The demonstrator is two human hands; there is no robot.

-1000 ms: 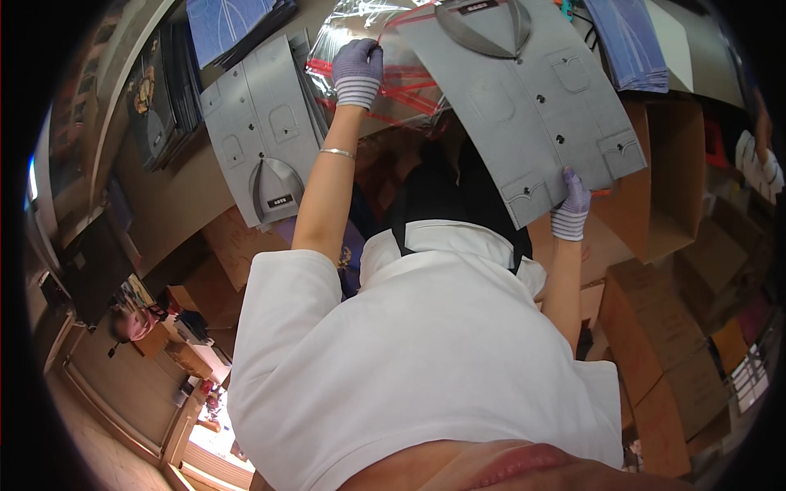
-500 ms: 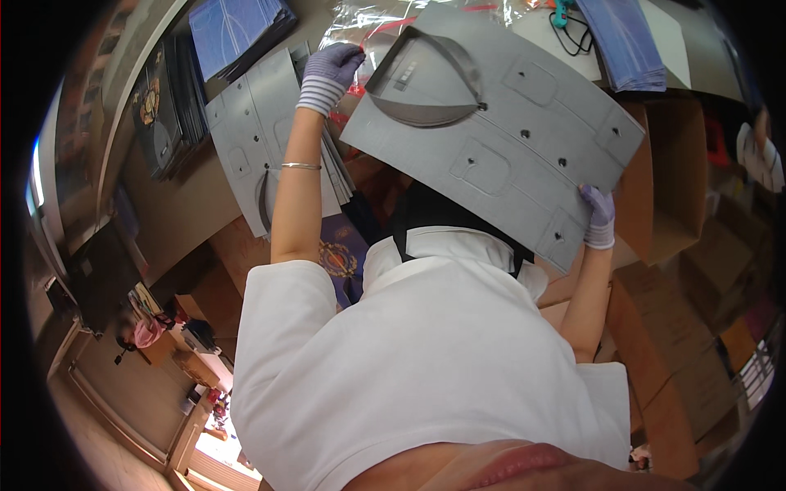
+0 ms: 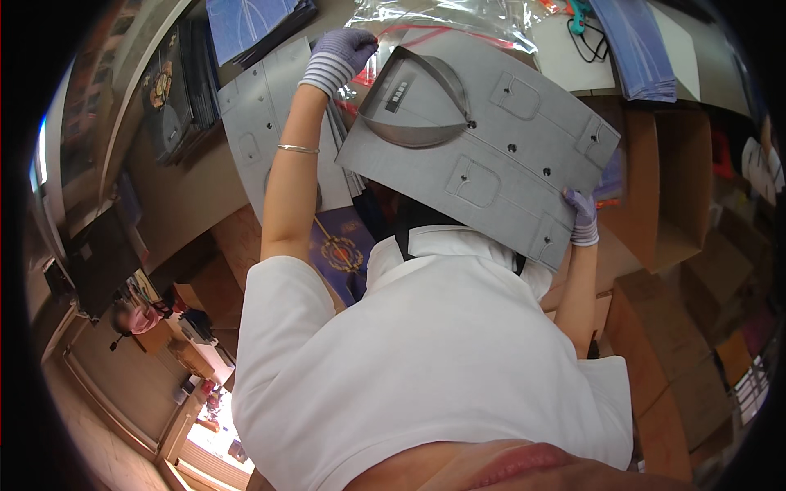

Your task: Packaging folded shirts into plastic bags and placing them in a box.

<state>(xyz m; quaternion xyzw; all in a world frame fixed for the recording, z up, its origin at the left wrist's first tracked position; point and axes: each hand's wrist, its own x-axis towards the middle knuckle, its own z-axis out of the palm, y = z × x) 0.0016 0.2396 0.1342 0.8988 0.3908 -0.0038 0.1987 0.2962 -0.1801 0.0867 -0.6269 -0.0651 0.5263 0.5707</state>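
Gloved fingers of the left hand (image 3: 342, 56) are pinching the collar end of a folded grey shirt (image 3: 483, 155), while the right hand (image 3: 583, 219) is gripping its lower corner, holding it tilted above the tabletop (image 3: 565, 61). Behind the shirt a clear plastic bag (image 3: 446, 18) is lying on the tabletop, its contents impossible to tell, with open cardboard boxes (image 3: 655, 188) standing to the right. Compared with half a second ago, the shirt is sitting slightly lower and more tilted.

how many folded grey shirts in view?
2 clearly: one grey shirt held up between the left hand and right hand, one lying on the table behind the left arm. More may be stacked under it.
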